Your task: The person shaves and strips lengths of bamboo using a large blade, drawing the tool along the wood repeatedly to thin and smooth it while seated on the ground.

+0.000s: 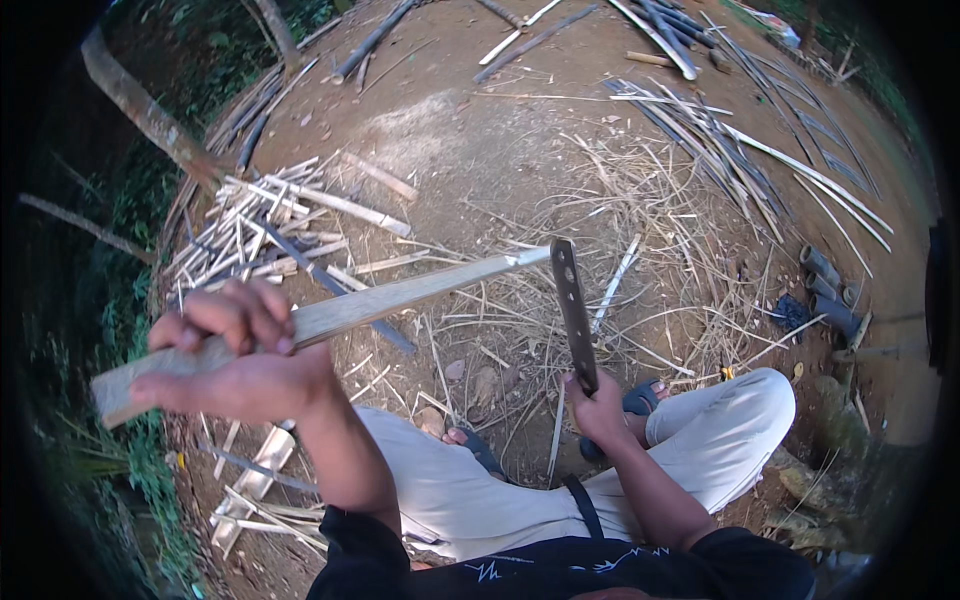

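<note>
My left hand (255, 372) is closed around the thick end of a long, flat, pale bamboo slat (410, 297), raised at the left with the fingers wrapped over it. The slat runs to the right and tapers to a lighter, freshly cut tip. Gripped low in my right hand (602, 408) is a dark flat metal blade (574, 320) with a row of round holes, standing nearly upright. Its upper end meets the slat's tip; whether the two touch or only overlap in view, I cannot tell. The blade's handle is hidden in my fist.
A heap of split bamboo pieces (255, 225) lies at the left. Thin shavings (650, 210) cover the ground ahead. Long dark and pale poles (710, 150) lie at the far right, with short bamboo tubes (825, 285) nearer. My bent knee (755, 410) is at the right.
</note>
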### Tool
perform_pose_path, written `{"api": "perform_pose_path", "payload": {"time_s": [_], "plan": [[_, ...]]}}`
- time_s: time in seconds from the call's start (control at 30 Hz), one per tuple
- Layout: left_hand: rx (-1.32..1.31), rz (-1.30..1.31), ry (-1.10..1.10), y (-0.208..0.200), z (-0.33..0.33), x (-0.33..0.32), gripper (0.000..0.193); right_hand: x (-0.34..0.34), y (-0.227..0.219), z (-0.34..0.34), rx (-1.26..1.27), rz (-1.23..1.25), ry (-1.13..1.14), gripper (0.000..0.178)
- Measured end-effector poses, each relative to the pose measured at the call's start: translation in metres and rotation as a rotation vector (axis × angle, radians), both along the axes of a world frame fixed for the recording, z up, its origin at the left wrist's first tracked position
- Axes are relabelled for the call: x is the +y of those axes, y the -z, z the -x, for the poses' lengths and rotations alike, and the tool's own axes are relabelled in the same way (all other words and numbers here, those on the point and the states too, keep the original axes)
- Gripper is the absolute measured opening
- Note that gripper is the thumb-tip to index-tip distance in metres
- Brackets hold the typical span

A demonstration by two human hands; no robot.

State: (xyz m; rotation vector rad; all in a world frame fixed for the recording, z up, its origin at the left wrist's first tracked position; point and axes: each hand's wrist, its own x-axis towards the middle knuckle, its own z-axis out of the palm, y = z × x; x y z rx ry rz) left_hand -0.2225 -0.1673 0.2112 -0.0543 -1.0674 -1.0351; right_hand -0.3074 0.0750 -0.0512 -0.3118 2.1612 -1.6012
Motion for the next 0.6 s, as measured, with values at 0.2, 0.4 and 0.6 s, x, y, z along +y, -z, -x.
{"api": "perform_pose_path", "payload": {"time_s": [0.2, 0.4, 0.6], "plan": [[-0.103, -0.089, 0.007, 0.02, 0.01, -0.018, 0.058, -0.03, -0.061, 0.004, 0.32, 0.028, -0.128, 0.024], [-0.173, -0.081, -0.072, 0.014, 0.017, -0.023, 0.063, -0.076, -0.094, 0.01, 0.475, 0.434, -0.167, 0.018], [-0.124, -0.184, 0.085, 0.031, 0.016, -0.029, 0.067, -0.072, 0.015, 0.056, 0.492, -0.408, -0.202, 0.037]]}}
